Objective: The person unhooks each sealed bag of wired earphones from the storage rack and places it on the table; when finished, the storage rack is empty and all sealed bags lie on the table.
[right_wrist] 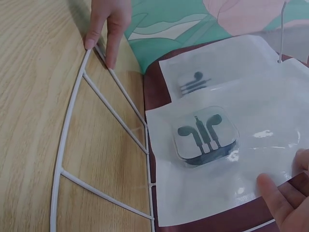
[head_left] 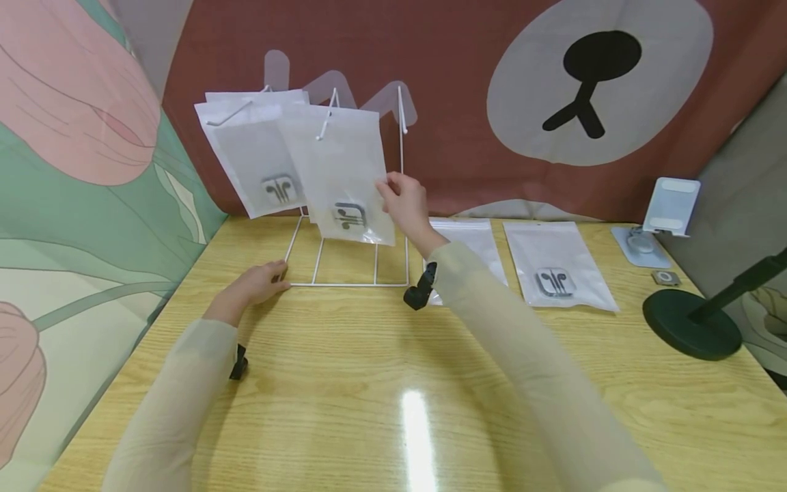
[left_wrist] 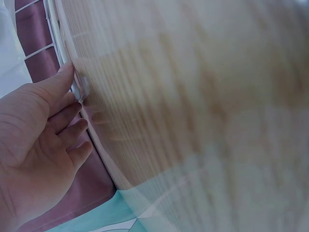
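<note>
A white wire display rack (head_left: 347, 285) stands on the table, with its hooks at the top. On the middle hook hangs a clear-fronted white zip bag (head_left: 344, 150) holding wired earphones in a square case (right_wrist: 205, 135). My right hand (head_left: 407, 205) pinches this bag's right edge, below the hook. Overlapping bags (head_left: 252, 137) hang on the left hook, the front one also showing earphones. My left hand (head_left: 255, 283) holds the rack's front left corner; in the left wrist view, the thumb (left_wrist: 60, 79) touches the wire. The right hook (head_left: 402, 113) carries no bag.
Two more white bags lie on the table right of the rack: one (head_left: 476, 242) partly behind my right arm, another (head_left: 547, 253) with earphones. Further right are a phone stand (head_left: 670, 208), a small square device (head_left: 666, 278) and a dark round stand base (head_left: 691, 324). Patterned cloth hangs behind.
</note>
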`<state>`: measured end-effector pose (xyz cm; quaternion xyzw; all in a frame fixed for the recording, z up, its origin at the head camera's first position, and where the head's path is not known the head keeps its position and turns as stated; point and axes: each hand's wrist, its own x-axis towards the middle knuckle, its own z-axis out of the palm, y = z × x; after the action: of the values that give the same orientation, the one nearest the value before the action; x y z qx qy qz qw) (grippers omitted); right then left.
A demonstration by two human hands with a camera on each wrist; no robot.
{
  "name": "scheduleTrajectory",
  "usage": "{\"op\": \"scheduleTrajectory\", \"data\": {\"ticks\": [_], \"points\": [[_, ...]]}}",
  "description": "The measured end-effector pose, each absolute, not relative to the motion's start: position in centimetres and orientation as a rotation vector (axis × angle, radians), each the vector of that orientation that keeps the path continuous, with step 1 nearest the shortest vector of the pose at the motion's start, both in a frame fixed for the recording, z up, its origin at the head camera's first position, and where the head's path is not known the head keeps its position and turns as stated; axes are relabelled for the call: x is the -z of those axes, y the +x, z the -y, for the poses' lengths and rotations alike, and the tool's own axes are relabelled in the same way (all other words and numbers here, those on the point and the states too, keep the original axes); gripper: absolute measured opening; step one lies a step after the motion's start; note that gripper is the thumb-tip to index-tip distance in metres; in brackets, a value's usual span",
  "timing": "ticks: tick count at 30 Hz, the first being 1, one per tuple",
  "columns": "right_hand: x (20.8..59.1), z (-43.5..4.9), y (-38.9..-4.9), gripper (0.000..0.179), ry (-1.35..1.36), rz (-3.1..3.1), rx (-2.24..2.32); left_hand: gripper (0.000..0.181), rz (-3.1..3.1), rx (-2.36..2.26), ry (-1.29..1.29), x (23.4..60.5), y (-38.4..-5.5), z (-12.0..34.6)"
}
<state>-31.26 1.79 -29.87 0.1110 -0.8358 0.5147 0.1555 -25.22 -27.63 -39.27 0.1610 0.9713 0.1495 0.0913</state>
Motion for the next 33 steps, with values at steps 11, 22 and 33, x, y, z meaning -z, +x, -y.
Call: {"op": "scheduleTrajectory", "data": {"ticks": [11,22,33], "points": [[30.0,-2.8,-29.4,0.020,0.392,2.372,-1.618,0.053,-2.869,-0.447,0.433,39.4,-25.2,27.6],[29.7,-3.2,-26.9,0.016,0.487,2.332,-1.677,0.053,-2.864,-0.438,0.432,39.4,-25.4,27.6],[29.0,-4.3,-24.8,0.016,0.615,2.239,-1.791,0.056,-2.858,-0.446,0.409,39.3,-25.3,27.6]]}}
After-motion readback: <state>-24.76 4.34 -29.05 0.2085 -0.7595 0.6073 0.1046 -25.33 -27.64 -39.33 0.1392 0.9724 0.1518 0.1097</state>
